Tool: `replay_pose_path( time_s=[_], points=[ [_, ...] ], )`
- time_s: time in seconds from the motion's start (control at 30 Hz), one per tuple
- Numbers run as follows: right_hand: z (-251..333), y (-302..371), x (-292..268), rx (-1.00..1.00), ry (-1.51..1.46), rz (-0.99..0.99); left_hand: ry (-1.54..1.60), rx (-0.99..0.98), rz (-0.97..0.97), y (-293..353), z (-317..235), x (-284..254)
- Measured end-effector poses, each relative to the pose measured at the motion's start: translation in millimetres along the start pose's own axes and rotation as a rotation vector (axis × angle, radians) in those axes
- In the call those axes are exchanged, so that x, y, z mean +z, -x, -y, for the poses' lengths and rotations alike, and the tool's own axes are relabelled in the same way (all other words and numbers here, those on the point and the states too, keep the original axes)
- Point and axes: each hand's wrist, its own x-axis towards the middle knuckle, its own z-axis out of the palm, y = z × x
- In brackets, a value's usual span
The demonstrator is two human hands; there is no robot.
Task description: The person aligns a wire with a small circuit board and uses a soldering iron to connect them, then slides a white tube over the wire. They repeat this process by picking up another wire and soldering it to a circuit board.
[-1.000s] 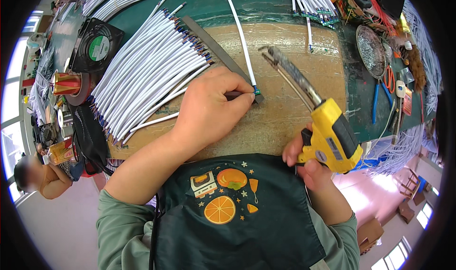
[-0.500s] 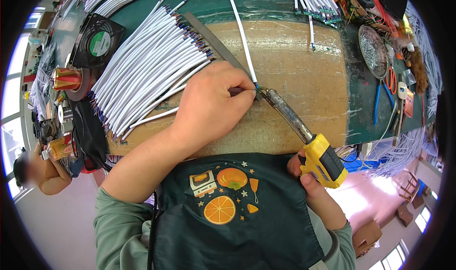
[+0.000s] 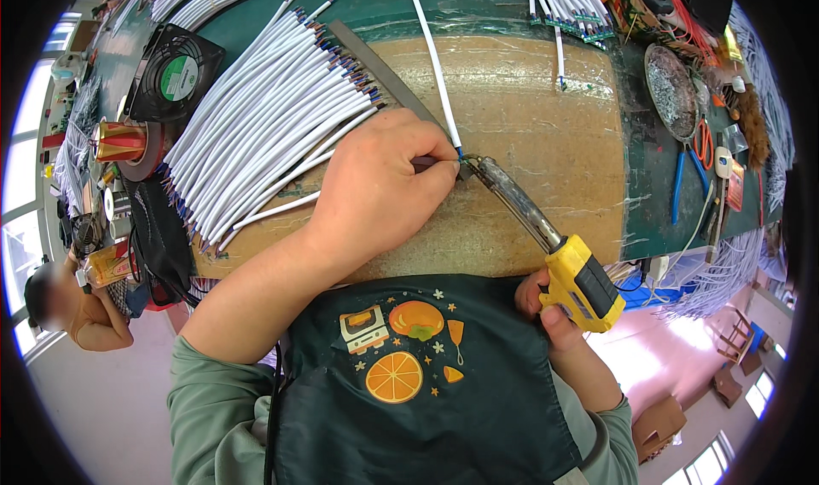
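Observation:
My left hand (image 3: 384, 186) is closed in a pinch at the lower end of a single white cable (image 3: 433, 65). Whatever lies between its thumb and finger is too small and hidden to name. A dark flat metal bar (image 3: 380, 74) runs slantwise beneath that hand, its near end showing by the fingertips. My right hand (image 3: 550, 310) grips a yellow and black soldering gun (image 3: 585, 284). The gun's long metal barrel (image 3: 516, 202) slants up and left, and its tip meets the cable end beside my left fingertips.
Many white cables (image 3: 273, 127) with bared coloured ends lie fanned on the brown board (image 3: 546, 144) at left. More cables with small green boards (image 3: 589, 29) lie at far right. A fan (image 3: 175, 74), a metal dish (image 3: 671, 91) and blue-handled pliers (image 3: 678, 186) flank the board. Another person (image 3: 94, 310) sits at left.
The soldering gun's body has shifted very slightly with my right hand, its tip staying at the cable end. My left hand holds its place. At far left the other person has moved a little.

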Motion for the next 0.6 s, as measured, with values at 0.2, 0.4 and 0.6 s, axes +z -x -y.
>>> replay_pose_path(
  time_s=[0.2, 0.4, 0.6],
  points=[
    [4, -7, 9, -0.056, -0.056, 0.003, 0.001, -0.003, 0.0, 0, 0, 1],
    [2, -6, 8, -0.074, -0.055, 0.018, 0.001, -0.021, 0.003, 1, -1, 1],
    [4, -6, 12, -0.092, -0.196, -0.042, -0.016, -0.008, 0.009, 0, -2, 0]
  ],
)
